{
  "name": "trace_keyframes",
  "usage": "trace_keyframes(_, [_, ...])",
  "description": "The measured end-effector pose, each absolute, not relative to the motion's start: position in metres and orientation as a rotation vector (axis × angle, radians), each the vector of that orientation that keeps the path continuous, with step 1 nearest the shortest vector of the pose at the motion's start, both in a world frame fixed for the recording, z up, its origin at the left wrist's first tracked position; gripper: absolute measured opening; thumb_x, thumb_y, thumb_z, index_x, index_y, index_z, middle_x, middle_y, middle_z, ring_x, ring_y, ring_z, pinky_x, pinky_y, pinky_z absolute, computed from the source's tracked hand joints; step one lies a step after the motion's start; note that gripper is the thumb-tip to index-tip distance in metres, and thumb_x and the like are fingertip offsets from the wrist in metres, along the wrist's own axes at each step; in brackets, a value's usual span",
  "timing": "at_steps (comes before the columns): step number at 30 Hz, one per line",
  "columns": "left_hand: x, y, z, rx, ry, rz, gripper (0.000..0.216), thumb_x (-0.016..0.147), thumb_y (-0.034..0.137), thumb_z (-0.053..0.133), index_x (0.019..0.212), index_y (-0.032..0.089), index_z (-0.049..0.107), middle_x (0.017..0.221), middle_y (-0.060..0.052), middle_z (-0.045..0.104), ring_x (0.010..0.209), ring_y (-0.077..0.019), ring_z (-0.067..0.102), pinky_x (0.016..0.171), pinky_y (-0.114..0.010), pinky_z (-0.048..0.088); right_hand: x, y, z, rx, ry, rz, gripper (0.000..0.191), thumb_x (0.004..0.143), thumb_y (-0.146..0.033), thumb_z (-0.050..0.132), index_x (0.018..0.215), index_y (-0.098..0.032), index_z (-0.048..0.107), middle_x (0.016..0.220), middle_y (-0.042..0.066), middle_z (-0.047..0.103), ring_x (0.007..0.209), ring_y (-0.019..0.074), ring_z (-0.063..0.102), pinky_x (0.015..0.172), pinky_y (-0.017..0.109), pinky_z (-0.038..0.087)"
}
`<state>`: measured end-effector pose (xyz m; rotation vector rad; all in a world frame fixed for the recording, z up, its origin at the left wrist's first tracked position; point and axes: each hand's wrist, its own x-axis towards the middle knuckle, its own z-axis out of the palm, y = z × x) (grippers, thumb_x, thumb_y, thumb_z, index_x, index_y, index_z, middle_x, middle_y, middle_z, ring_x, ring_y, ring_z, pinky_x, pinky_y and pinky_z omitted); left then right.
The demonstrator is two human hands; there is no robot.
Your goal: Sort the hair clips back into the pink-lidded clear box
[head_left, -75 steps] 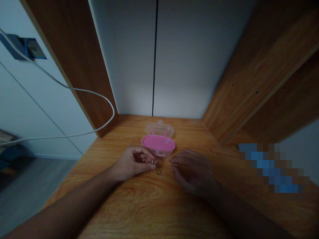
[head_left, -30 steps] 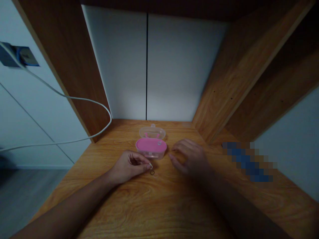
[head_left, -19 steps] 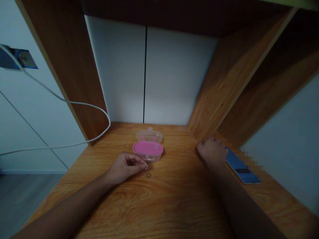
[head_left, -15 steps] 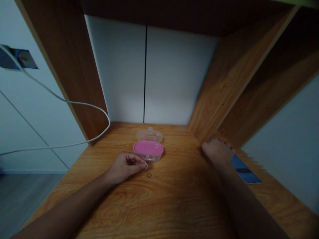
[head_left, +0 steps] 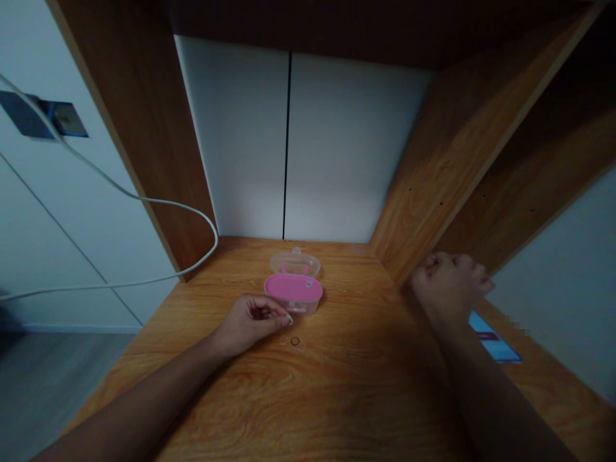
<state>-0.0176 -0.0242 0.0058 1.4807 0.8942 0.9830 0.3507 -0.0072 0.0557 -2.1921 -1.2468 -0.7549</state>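
Observation:
My left hand (head_left: 258, 324) rests low over the table, thumb and forefinger pinched on a small white loop, perhaps an elastic band (head_left: 289, 319). Just behind it stands a small clear oval box (head_left: 303, 307) with a pink inner lid (head_left: 292, 288). Its clear outer cover (head_left: 294, 263) is swung back. A small pale ring lies on the pink lid. In front of my fingertips lies a thin black ring (head_left: 295, 341), with faint clear loops beside it. My right hand (head_left: 450, 289) is raised at the right, its fingers curled and slightly blurred, with nothing visible in them.
Beyond my right wrist lies a phone (head_left: 495, 337) with a lit screen. Wooden side panels (head_left: 423, 167) and a white back wall (head_left: 356, 154) enclose the wooden table (head_left: 346, 391). A white cable (head_left: 158, 201) loops in from the left, past a wall socket (head_left: 67, 120).
My right hand has lifted and its fingers have curled in. The phone screen looks brighter. The view has shifted a little, while my left hand keeps its pinch beside the box.

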Motion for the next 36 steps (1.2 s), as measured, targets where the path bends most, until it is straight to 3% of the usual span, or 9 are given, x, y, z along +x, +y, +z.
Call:
trace_keyframes(3, [-0.016,-0.024,0.006,1.499,0.901,1.002,0.017,0.069,0.031,0.083,0.074,0.015,0.078,0.07,-0.006,0.076,0.058,-0.0116,0.062,0.055,-0.021,0.046,0.305,-0.017,0.052,-1.586,-1.539,-0.89,0.004,0.073,-0.021,0.055,0.076,-0.019,0.057,0.088,0.012,0.059,0.096,0.0351,0.055,0.081,0.049,0.038])
trace_keyframes(7, [-0.013,-0.027,0.008,1.468,0.873,1.004,0.016,0.07,0.03,0.082,0.074,0.015,0.078,0.066,-0.005,0.076,0.054,-0.0109,0.062,0.053,-0.02,0.046,0.237,-0.035,0.035,-0.961,-1.978,-0.544,0.014,0.077,-0.015,0.056,0.089,-0.021,0.057,0.086,0.006,0.061,0.085,0.024,0.058,0.079,0.041,0.04])
trace_keyframes(12, [-0.011,-0.028,0.009,1.369,0.752,1.079,0.02,0.067,0.032,0.085,0.074,0.015,0.078,0.084,-0.008,0.08,0.074,-0.0174,0.072,0.071,-0.026,0.056,0.191,-0.046,0.024,-0.51,-2.201,-0.438,0.023,0.085,-0.028,0.067,0.107,-0.022,0.061,0.093,0.003,0.071,0.089,0.0195,0.062,0.081,0.037,0.043])
trace_keyframes(18, [-0.013,-0.025,0.007,1.332,0.74,1.08,0.022,0.069,0.034,0.085,0.075,0.014,0.078,0.078,-0.007,0.079,0.069,-0.0155,0.072,0.069,-0.024,0.056,0.188,-0.029,0.019,-0.507,-2.078,-0.562,0.022,0.086,-0.027,0.075,0.105,-0.026,0.066,0.086,-0.003,0.076,0.085,0.0163,0.064,0.079,0.034,0.041])
trace_keyframes(28, [-0.014,-0.026,0.007,1.408,0.696,0.942,0.013,0.08,0.029,0.077,0.085,0.018,0.081,0.093,-0.007,0.08,0.087,-0.0177,0.073,0.083,-0.025,0.054,0.198,-0.032,0.015,-0.586,-2.056,-0.448,0.024,0.083,-0.028,0.078,0.104,-0.027,0.068,0.087,-0.005,0.078,0.09,0.0174,0.064,0.082,0.037,0.04])
trace_keyframes(36, [-0.016,-0.03,0.008,1.614,0.81,0.92,0.019,0.089,0.031,0.067,0.079,0.02,0.079,0.08,-0.004,0.079,0.076,-0.0154,0.072,0.075,-0.024,0.055,0.195,-0.031,0.018,-0.597,-2.032,-0.368,0.02,0.081,-0.027,0.078,0.098,-0.027,0.068,0.087,-0.005,0.077,0.089,0.0187,0.064,0.082,0.038,0.044])
